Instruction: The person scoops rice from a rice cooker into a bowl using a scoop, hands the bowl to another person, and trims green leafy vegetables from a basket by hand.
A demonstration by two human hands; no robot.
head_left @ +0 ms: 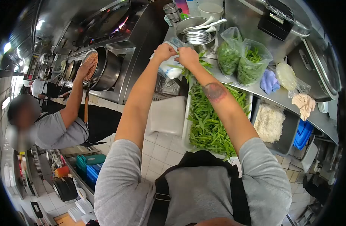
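Observation:
At the counter's edge, my left hand (164,52) is closed in a pinch on a clear plastic bag (174,42). Close beside it, my right hand (187,57) is also closed on the bag, its fingertips partly hidden. Some long green leaves (203,64) stick out by my right wrist. A white and blue plastic wrapper (171,71) lies just below my hands. Under my right forearm stands a white tub (186,132) heaped with cut leafy greens (207,120). Two filled bags of greens (229,56) stand upright on the counter to the right.
A metal pot (209,47) with ladles is behind my hands. Right of the tub are a grey bin of white rice-like food (269,122) and a purple cloth (270,81). On the left, a co-worker (63,128) reaches over a pan (91,66) at the stove.

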